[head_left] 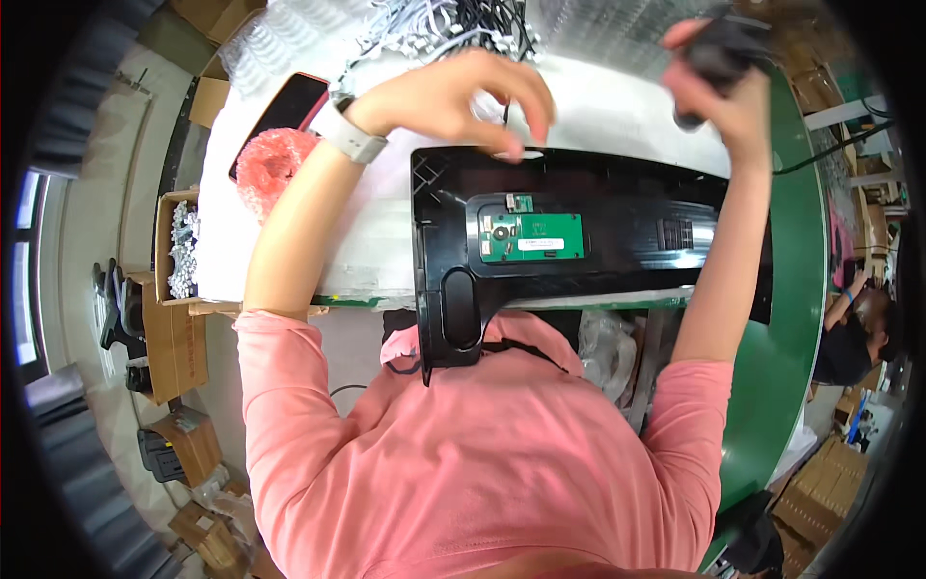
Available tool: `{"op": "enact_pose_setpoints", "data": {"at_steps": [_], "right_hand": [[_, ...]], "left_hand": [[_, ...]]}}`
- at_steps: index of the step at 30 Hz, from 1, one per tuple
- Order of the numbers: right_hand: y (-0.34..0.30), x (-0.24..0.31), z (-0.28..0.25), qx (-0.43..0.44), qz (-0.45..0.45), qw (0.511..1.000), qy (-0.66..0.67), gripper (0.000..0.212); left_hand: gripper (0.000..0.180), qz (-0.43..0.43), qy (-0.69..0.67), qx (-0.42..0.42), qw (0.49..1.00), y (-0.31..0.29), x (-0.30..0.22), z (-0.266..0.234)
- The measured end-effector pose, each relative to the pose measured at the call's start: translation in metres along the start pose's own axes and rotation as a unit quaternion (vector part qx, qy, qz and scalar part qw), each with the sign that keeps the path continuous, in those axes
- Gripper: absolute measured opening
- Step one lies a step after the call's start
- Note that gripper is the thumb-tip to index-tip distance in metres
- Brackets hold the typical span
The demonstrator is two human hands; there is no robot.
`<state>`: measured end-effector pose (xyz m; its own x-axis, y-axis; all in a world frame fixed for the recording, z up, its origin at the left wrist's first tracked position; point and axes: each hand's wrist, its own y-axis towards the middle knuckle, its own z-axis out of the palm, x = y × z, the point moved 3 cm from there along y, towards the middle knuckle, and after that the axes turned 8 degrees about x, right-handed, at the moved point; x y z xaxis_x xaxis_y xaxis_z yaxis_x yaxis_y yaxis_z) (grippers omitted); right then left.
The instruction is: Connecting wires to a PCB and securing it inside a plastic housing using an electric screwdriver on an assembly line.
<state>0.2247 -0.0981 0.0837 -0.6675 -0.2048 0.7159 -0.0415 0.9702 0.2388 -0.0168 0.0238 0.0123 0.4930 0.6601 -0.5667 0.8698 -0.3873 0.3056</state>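
A long black plastic housing (617, 179) lies across the table's front edge, its near left corner reaching my torso. Mounted inside it are a green circuit board (559, 227) and a smaller green board (519, 203) just above. Over the housing's far edge is my left hand (473, 101), fingers curved and apart, thumb tip close to the rim. A small white spot shows by that thumb; what it is I cannot make out. My right hand (733, 106), raised at the far right and smeared by motion, grips a dark handheld tool (723, 53) whose kind is blurred.
Bundled cables (463, 24) with white connectors lie at the back. Pink bubble wrap (270, 169) and a dark red-edged panel (289, 106) are on the left, beside a cardboard box (178, 246) of small white parts. A black cord (834, 150) crosses the right. Another person (854, 333) sits far right.
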Motion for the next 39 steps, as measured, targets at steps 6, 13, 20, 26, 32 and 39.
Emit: {"op": "enact_pose_setpoints", "data": {"at_steps": [6,13,20,26,32,39], "right_hand": [[0.001,-0.114,0.026,0.100,0.057,0.962,-0.248,0.052],[0.003,-0.053,0.034,-0.048,-0.012,0.946,-0.320,0.043],[-0.003,-0.009,0.061,0.017,0.033,0.999,0.033,0.034],[0.001,0.021,0.100,0.101,0.124,0.917,0.366,0.036],[-0.003,0.021,0.119,0.116,0.129,0.837,0.519,0.039],[-0.011,0.021,0.124,-0.044,0.082,0.834,0.543,0.026]], "left_hand": [[0.023,-0.357,0.159,-0.265,0.881,-0.056,0.068,-0.050],[0.021,-0.428,0.268,-0.222,0.834,-0.038,0.100,-0.041],[0.014,-0.330,-0.105,-0.434,0.831,-0.032,0.046,-0.053],[0.014,-0.252,-0.283,-0.507,0.774,-0.011,-0.004,-0.036],[0.010,-0.204,-0.276,-0.542,0.767,-0.009,-0.023,-0.022],[0.008,-0.179,-0.210,-0.460,0.844,0.001,-0.058,-0.021]]}}
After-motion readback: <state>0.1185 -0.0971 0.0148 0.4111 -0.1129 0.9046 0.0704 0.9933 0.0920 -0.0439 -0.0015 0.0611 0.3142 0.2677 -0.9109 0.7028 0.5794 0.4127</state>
